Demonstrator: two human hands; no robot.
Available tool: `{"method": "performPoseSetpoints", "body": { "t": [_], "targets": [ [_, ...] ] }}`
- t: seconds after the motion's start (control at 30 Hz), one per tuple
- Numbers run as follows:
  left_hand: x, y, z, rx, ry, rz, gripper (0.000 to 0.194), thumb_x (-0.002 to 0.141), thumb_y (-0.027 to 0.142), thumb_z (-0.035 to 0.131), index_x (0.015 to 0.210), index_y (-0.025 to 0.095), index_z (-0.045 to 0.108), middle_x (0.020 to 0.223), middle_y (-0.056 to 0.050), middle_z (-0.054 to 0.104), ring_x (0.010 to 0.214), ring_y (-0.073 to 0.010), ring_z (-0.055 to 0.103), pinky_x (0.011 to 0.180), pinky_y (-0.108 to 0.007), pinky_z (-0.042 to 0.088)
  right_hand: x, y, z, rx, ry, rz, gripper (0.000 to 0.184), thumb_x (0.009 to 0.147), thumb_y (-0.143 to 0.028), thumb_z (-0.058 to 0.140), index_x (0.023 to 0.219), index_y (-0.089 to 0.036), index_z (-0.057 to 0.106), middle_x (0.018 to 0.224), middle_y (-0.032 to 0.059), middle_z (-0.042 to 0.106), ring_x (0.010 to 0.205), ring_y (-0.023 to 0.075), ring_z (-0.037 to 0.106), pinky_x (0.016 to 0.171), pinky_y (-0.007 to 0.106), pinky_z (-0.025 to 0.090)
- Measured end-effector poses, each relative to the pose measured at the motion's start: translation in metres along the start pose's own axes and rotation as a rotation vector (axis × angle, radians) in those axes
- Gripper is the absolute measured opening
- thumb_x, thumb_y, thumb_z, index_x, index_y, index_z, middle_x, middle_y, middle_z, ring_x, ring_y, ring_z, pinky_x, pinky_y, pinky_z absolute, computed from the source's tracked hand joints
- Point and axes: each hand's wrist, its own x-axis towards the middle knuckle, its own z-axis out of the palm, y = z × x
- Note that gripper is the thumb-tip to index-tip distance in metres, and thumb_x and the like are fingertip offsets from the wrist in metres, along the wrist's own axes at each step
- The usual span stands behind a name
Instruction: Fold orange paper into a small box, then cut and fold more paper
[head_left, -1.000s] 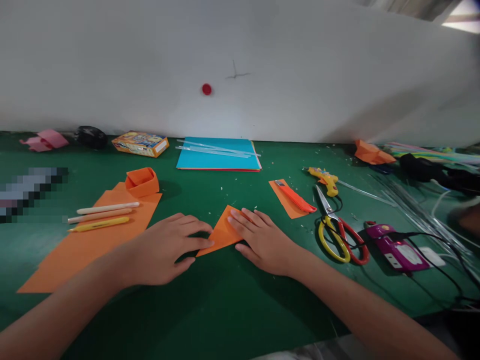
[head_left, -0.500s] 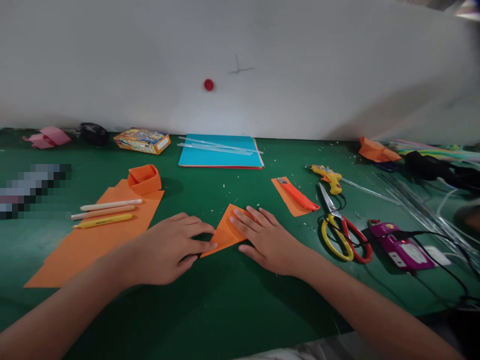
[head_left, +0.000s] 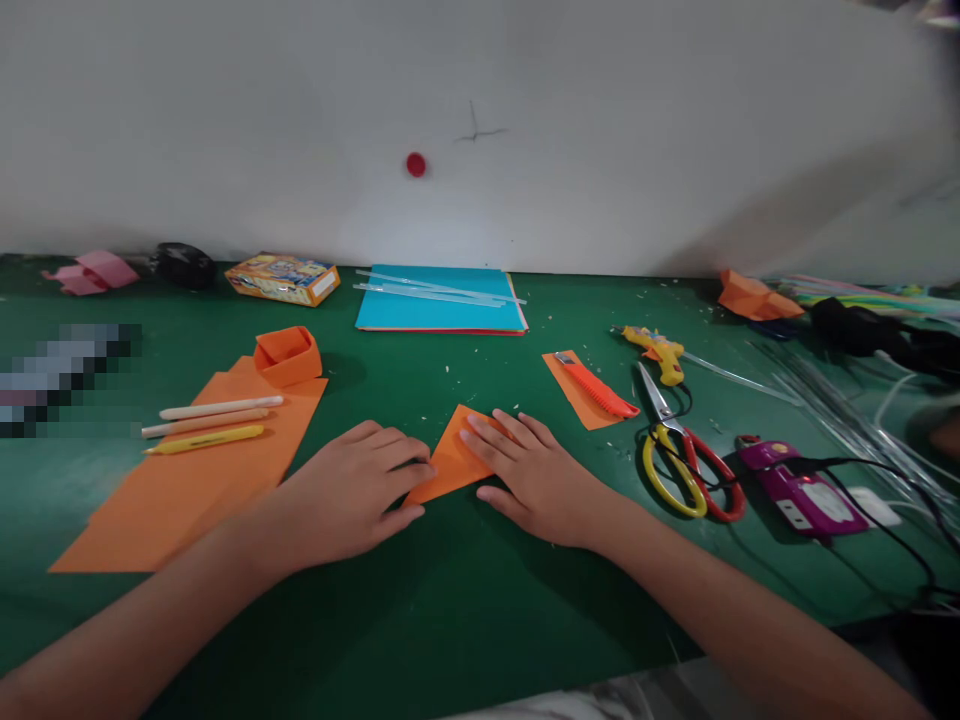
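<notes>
A piece of orange paper (head_left: pixel 452 462), seemingly folded, lies on the green table in front of me. My right hand (head_left: pixel 536 480) rests flat across its right side, fingers spread. At the paper's left edge are the fingertips of my left hand (head_left: pixel 364 490), bent slightly, with the thumb apart near the lower left corner. Both hands are open. To the left, larger orange sheets (head_left: pixel 202 500) lie under a folded orange paper ring (head_left: pixel 288 357) and several pens, among them a yellow pen (head_left: pixel 206 440).
On the right lie an orange cutter (head_left: pixel 596 387) on a paper scrap, a yellow glue gun (head_left: pixel 652 350), scissors (head_left: pixel 679 460) and a purple power strip (head_left: pixel 806 490) with cables. Blue paper (head_left: pixel 442 315) with clear sticks and a small box (head_left: pixel 283 278) sit along the wall.
The fingers of my left hand have shifted slightly along the paper's left edge and curled a little, the thumb moving nearer the lower corner. My right hand stays in place.
</notes>
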Motion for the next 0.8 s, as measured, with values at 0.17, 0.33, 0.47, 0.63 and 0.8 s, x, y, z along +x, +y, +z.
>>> {"method": "performPoseSetpoints", "body": {
  "t": [0.17,0.33,0.47,0.63,0.8],
  "targets": [
    [0.004,0.011,0.011,0.057,0.059,-0.015,0.035,0.096,0.025,0.055,0.129,0.022,0.066,0.128,-0.008,0.070,0.110,-0.0260,0.064,0.097,-0.041,0.044,0.000,-0.001,0.000,0.011,0.013,0.002,0.062,0.107,-0.048,0.035,0.162,-0.019,0.029,0.169,0.0061,0.026,0.155,0.0342,0.023,0.124,0.060,0.026],
    [0.008,0.018,0.013,0.109,0.082,-0.024,0.034,0.096,0.021,0.050,0.125,0.020,0.068,0.124,-0.008,0.072,0.107,-0.0273,0.065,0.094,-0.044,0.045,0.000,0.000,0.002,0.005,0.014,-0.001,0.063,0.107,-0.048,0.034,0.162,-0.018,0.030,0.169,0.0058,0.025,0.155,0.0349,0.023,0.123,0.060,0.026],
    [0.009,0.019,0.012,0.123,0.093,-0.014,0.032,0.097,0.022,0.050,0.123,0.020,0.069,0.122,-0.008,0.072,0.105,-0.0273,0.066,0.093,-0.044,0.045,0.000,0.001,0.002,0.006,0.019,-0.005,0.063,0.107,-0.048,0.034,0.162,-0.018,0.029,0.169,0.0067,0.026,0.154,0.0348,0.025,0.123,0.060,0.027],
    [0.008,0.018,0.012,0.133,0.102,-0.018,0.031,0.099,0.026,0.050,0.122,0.020,0.070,0.122,-0.009,0.072,0.107,-0.0279,0.065,0.092,-0.045,0.045,0.002,0.000,-0.002,0.002,-0.001,-0.003,0.063,0.106,-0.049,0.036,0.161,-0.018,0.031,0.169,0.0050,0.026,0.153,0.0356,0.026,0.122,0.060,0.029],
    [0.008,0.016,0.014,0.129,0.088,-0.011,0.031,0.099,0.026,0.050,0.123,0.021,0.068,0.124,-0.009,0.070,0.109,-0.0283,0.064,0.093,-0.045,0.046,0.003,0.001,-0.003,0.011,-0.002,-0.008,0.064,0.106,-0.049,0.037,0.161,-0.018,0.032,0.168,0.0062,0.027,0.152,0.0359,0.028,0.121,0.061,0.029]
  ]
}}
